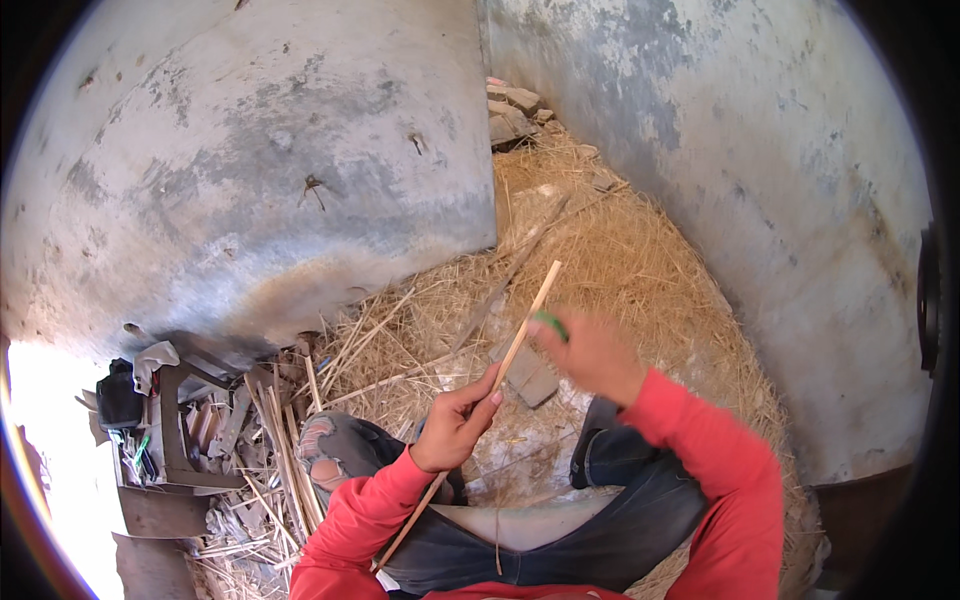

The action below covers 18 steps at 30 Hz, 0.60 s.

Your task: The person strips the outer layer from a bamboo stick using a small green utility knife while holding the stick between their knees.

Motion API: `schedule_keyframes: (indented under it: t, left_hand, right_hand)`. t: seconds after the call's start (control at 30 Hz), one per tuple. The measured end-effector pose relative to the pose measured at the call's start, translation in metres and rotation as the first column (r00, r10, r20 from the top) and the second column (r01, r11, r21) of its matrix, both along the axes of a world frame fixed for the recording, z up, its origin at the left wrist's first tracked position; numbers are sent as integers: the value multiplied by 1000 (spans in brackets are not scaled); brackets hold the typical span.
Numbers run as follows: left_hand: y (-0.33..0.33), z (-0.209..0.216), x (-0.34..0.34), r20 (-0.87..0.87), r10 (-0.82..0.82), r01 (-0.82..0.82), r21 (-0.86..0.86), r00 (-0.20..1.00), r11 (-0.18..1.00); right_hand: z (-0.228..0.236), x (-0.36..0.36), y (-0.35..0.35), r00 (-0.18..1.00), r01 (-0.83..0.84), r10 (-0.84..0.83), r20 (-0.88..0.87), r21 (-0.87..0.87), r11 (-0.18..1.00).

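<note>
My left hand (452,428) is closed round a long, pale strip of split wood or cane (531,312). The strip slants from beside my left thigh up to a free end beyond the fingers. To its right, my right hand (600,358) is smeared by motion, its fingers wrapped round a small green object (551,324), perhaps a tool handle. That object lies close against the strip's upper part; from here I cannot tell whether they touch. If the green object has a blade, it does not show.
Shavings (630,250) cover the floor ahead, with a flat grey block (530,378) between my knees. Long strips (285,440) are heaped at left beside a frame of scrap wood (180,430). Worn grey walls (380,130) enclose the corner, where broken bricks (510,115) lie.
</note>
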<state>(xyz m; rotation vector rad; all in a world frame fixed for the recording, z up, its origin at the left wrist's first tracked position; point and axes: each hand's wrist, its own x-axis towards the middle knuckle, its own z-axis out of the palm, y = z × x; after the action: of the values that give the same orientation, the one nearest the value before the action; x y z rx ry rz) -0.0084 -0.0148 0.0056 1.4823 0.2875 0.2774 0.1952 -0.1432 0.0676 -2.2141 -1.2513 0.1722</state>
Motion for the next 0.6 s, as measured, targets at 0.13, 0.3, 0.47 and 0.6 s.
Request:
schedule_keyframes:
  t: [0.13, 0.3, 0.47, 0.6]
  left_hand:
    - [-5, 8, 0, -6, -75, 76, 66, 997, 995]
    - [-4, 9, 0, 29, -46, 48, -70, 999, 996]
    - [9, 21, 5, 84, -98, 121, -357, 992, 926]
    - [7, 18, 4, 81, -108, 134, -501, 991, 855]
  right_hand:
    - [13, 62, -8, 980, 198, -196, -45, 54, 979]
    - [13, 28, -11, 989, 148, -147, -21, 40, 988]
    - [21, 0, -9, 998, 28, -24, -49, 66, 997]
    - [16, -39, -5, 982, -182, 176, -63, -112, 977]
